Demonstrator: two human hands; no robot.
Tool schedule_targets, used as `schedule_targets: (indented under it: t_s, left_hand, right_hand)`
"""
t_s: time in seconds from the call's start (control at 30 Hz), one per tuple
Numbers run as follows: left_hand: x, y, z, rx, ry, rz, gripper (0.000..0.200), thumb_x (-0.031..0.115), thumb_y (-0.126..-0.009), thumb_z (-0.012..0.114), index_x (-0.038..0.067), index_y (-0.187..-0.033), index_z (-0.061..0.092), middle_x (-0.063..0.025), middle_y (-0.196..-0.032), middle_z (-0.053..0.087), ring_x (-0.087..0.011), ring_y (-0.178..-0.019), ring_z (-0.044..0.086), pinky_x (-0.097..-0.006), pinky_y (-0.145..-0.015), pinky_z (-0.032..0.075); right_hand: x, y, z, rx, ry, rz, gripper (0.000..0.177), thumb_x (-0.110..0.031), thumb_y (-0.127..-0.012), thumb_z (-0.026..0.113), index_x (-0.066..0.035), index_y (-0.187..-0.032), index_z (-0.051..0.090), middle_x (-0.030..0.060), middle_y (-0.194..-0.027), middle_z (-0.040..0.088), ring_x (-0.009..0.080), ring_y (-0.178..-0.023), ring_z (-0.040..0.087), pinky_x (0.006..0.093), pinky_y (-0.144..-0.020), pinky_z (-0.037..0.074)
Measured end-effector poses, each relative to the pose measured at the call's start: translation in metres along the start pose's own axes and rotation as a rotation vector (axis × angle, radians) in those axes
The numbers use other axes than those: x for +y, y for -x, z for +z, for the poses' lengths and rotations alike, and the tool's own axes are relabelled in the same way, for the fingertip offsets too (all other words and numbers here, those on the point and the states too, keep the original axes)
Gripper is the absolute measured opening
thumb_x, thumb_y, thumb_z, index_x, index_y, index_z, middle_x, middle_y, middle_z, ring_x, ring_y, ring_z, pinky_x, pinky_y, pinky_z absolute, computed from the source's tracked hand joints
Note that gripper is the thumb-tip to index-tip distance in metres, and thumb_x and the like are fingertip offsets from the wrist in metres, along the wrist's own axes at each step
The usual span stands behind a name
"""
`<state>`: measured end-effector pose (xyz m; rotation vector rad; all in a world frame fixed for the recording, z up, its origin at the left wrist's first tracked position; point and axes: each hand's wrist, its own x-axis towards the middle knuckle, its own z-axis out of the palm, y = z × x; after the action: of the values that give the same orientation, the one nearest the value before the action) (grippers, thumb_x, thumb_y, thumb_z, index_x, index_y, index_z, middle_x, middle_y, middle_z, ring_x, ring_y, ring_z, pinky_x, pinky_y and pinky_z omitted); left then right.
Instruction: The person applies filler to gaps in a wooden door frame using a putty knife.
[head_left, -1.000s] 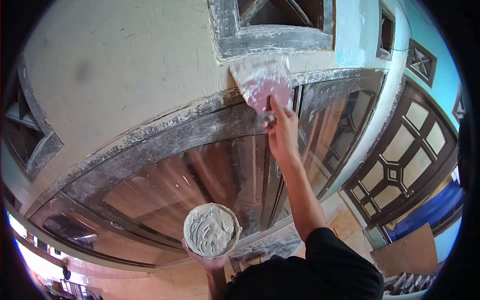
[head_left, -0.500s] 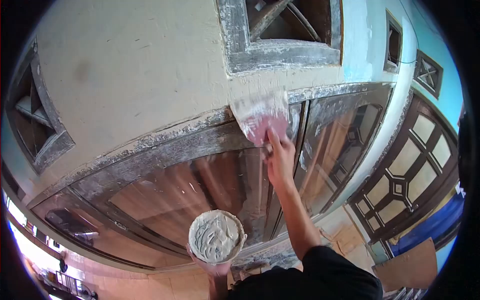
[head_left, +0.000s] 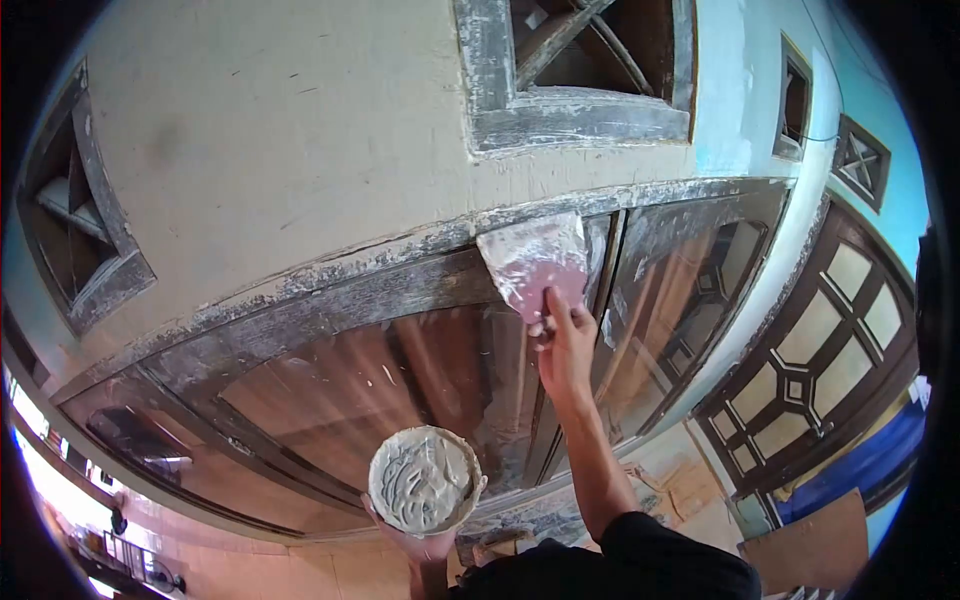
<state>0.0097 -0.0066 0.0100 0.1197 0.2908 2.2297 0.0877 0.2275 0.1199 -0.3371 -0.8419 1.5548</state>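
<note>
As your right hand [head_left: 566,352] pinches a paste-smeared pink scraper [head_left: 535,265], fingers nearly closed, its wide edge is at the weathered trim [head_left: 400,248] above the glass [head_left: 330,400]. Nearer and left, your left hand [head_left: 425,547] grips a tub [head_left: 463,444] of pale paste [head_left: 425,485] from below, fingers spread, mostly hidden. Tilting could spill paste; a loose pinch could drop the scraper.

From here I get a strongly fisheyed view, its edges bowed into black corners. Daylight glares white at lower left, reflections streak the window glass [head_left: 330,400], and a blurry smudge dims the wall [head_left: 300,130].
</note>
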Motion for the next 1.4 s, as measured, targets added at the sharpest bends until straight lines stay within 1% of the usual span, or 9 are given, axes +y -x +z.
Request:
schedule_targets:
  t_s: [0.27,0.47,0.53,0.67,0.8,0.93,1.1,1.33,1.4]
  left_hand:
    - [0.014,0.0,0.023,-0.1,-0.016,-0.028,0.065,0.061,-0.086,0.037,0.016,-0.132,0.044,-0.0063,-0.137,0.041,-0.0313,-0.124,0.038,-0.055,-0.104,0.027]
    - [0.021,0.003,0.049,-0.111,-0.022,0.081,0.064,0.06,-0.087,0.038,0.016,-0.133,0.043,-0.0063,-0.138,0.041,-0.032,-0.125,0.037,-0.056,-0.104,0.026]
    - [0.024,0.008,0.054,-0.127,0.008,0.041,0.068,0.064,-0.085,0.036,0.016,-0.134,0.042,-0.0067,-0.139,0.039,-0.0319,-0.126,0.036,-0.0547,-0.104,0.027]
    - [0.026,0.013,0.054,-0.129,0.03,0.077,0.067,0.063,-0.086,0.036,0.016,-0.134,0.042,-0.0067,-0.139,0.04,-0.0313,-0.126,0.037,-0.0531,-0.104,0.028]
    - [0.031,0.02,0.056,-0.072,0.024,0.087,0.065,0.061,-0.087,0.035,0.015,-0.133,0.042,-0.0068,-0.138,0.041,-0.031,-0.126,0.037,-0.0531,-0.104,0.028]
    - [0.034,0.022,0.052,-0.002,0.03,0.07,0.064,0.06,-0.088,0.034,0.015,-0.133,0.043,-0.0065,-0.137,0.042,-0.0303,-0.125,0.039,-0.0524,-0.104,0.028]
    - [0.031,0.021,0.053,-0.027,-0.014,0.087,0.065,0.06,-0.088,0.034,0.015,-0.133,0.043,-0.006,-0.137,0.043,-0.0299,-0.124,0.039,-0.0525,-0.104,0.029]
    - [0.034,0.021,0.049,-0.088,0.015,0.116,0.063,0.061,-0.087,0.036,0.017,-0.132,0.045,-0.0055,-0.137,0.042,-0.0309,-0.124,0.039,-0.0537,-0.103,0.029]
    - [0.036,0.02,0.045,-0.042,-0.003,0.096,0.063,0.061,-0.087,0.036,0.017,-0.132,0.045,-0.0054,-0.137,0.042,-0.0309,-0.124,0.039,-0.0542,-0.103,0.028]
  right_hand:
    - [-0.023,-0.039,0.023,-0.18,-0.003,-0.192,0.022,-0.023,-0.088,0.061,-0.002,-0.09,0.057,0.0036,-0.068,0.058,0.0125,-0.052,0.057,0.0238,-0.042,0.043]
    - [-0.015,-0.004,-0.002,-0.111,-0.054,-0.05,0.019,-0.02,-0.091,0.057,-0.001,-0.09,0.057,0.0051,-0.071,0.058,0.0131,-0.053,0.057,0.0254,-0.043,0.043]
    - [-0.03,-0.006,0.009,-0.171,-0.069,-0.131,0.014,-0.019,-0.091,0.056,-0.006,-0.086,0.057,-0.0005,-0.066,0.055,0.0094,-0.056,0.057,0.0222,-0.045,0.043]
    - [-0.03,-0.028,0.031,-0.165,0.013,-0.144,0.019,-0.022,-0.091,0.056,-0.006,-0.082,0.055,-0.001,-0.064,0.052,0.011,-0.057,0.058,0.0245,-0.048,0.044]
    - [-0.014,-0.013,-0.007,-0.163,0.102,-0.015,0.018,-0.022,-0.092,0.055,-0.005,-0.087,0.056,0.0009,-0.068,0.056,0.0113,-0.059,0.059,0.0241,-0.048,0.045]
    - [-0.034,-0.013,0.002,-0.227,0.008,-0.18,0.017,-0.022,-0.092,0.055,-0.005,-0.09,0.057,0.0015,-0.07,0.058,0.0103,-0.057,0.059,0.0232,-0.046,0.045]
    - [-0.03,-0.047,0.011,-0.287,0.133,-0.159,0.025,-0.026,-0.091,0.056,-0.001,-0.09,0.06,0.0064,-0.078,0.062,0.0143,-0.067,0.063,0.0265,-0.051,0.048]
    - [-0.02,-0.004,-0.017,-0.204,0.138,-0.082,0.026,-0.025,-0.093,0.053,0.0,-0.099,0.056,0.0072,-0.079,0.061,0.0141,-0.062,0.06,0.027,-0.047,0.046]
    - [-0.043,-0.012,0.002,-0.254,0.071,-0.212,0.026,-0.025,-0.093,0.053,0.0,-0.097,0.056,0.0067,-0.078,0.06,0.0139,-0.061,0.061,0.0261,-0.047,0.047]
